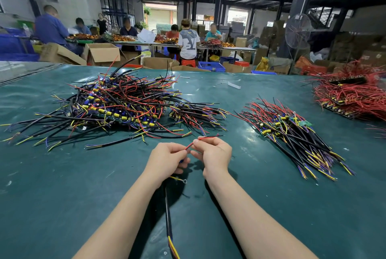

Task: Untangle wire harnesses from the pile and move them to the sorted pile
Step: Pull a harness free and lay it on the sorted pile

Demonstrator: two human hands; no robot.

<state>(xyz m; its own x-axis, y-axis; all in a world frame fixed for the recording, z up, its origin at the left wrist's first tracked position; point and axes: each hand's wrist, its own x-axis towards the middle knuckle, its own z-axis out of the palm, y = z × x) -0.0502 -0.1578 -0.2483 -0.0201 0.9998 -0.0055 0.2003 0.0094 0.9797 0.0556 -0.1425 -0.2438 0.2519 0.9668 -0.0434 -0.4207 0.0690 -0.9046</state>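
Head view: both hands meet over the middle of the green table, almost touching.
Left hand: fingers curled, pinching the near end of a red wire.
Right hand: thumb and forefinger nip that same red wire further along, and its tip pokes out to the right.
Harness: black cable drops from under the left hand between the forearms, with yellow and blue leads at its end.
Tangled pile: big heap, behind and left of the hands.
Sorted pile: tidy fan, off to the right.
Red bundle: far right, well apart.
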